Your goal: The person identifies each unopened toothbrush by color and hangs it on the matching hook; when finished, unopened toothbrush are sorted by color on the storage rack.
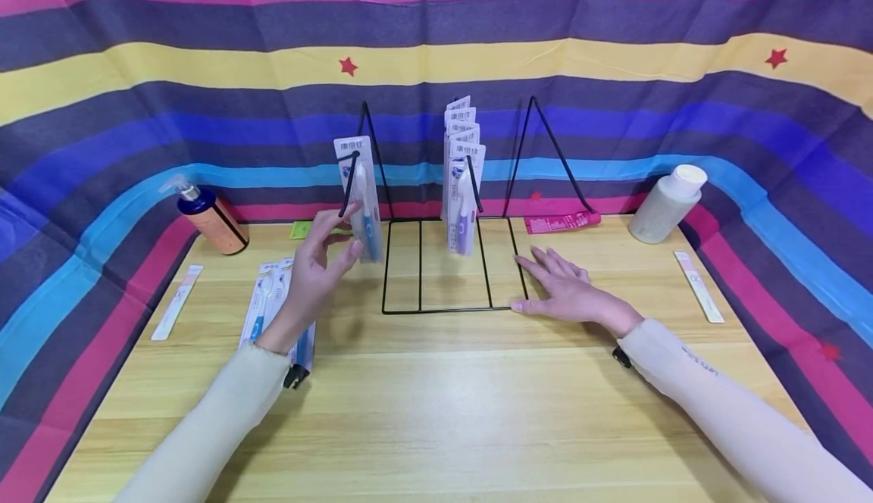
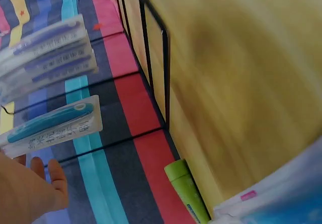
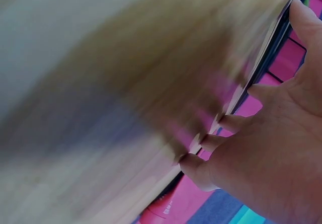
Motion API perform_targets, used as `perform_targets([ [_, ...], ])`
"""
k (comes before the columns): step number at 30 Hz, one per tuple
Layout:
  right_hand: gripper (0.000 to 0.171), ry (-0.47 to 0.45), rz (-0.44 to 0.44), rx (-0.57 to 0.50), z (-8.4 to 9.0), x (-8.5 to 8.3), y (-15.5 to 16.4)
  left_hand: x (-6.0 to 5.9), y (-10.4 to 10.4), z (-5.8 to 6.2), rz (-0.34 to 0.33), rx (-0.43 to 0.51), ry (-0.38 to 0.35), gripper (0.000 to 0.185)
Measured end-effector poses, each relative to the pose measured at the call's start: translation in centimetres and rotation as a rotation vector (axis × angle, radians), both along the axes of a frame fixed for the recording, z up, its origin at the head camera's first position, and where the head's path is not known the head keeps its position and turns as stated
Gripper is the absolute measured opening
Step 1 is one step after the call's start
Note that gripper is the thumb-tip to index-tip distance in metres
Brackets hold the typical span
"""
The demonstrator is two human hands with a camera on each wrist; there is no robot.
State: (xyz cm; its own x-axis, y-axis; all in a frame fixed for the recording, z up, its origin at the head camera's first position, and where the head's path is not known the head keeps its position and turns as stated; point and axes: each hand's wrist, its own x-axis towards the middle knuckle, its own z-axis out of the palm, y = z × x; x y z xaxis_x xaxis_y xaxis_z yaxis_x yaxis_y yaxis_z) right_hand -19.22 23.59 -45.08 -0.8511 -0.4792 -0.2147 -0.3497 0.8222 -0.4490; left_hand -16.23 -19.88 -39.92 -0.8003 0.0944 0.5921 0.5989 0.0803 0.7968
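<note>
A black wire rack (image 1: 436, 311) stands on the table with toothbrush packs on its hooks. On its left hook hangs one blue toothbrush pack (image 1: 368, 207). My left hand (image 1: 320, 257) is right beside that pack, thumb and fingers spread apart. In the left wrist view, loosely bent fingers lie just below the blue toothbrush pack (image 2: 55, 126). Several purple toothbrush packs (image 1: 465, 207) hang in a row on the middle hook. My right hand (image 1: 562, 287) rests at the right side of the rack's base, fingers extended. Below my left wrist lie more blue toothbrush packs (image 1: 262, 302).
A pump bottle (image 1: 213, 219) and a flat white packet (image 1: 177, 302) are at left. A green tube (image 2: 187, 191) lies behind my left hand. At right are a pink tube (image 1: 562, 222), a white-capped bottle (image 1: 667, 204) and another slim packet (image 1: 699, 287). Striped cloth (image 1: 423, 26) borders the table.
</note>
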Motion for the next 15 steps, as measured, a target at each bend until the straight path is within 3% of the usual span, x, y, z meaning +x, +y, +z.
perform_targets([
  [7,0.100,0.012,0.009,0.012,0.1,0.1,-0.1,-3.2,0.0,0.7,-0.016,0.028,-0.092,0.051],
  [15,0.101,0.012,0.011,0.009,-0.2,0.0,-0.1,-6.0,-0.1,0.9,-0.039,0.069,-0.107,0.051],
])
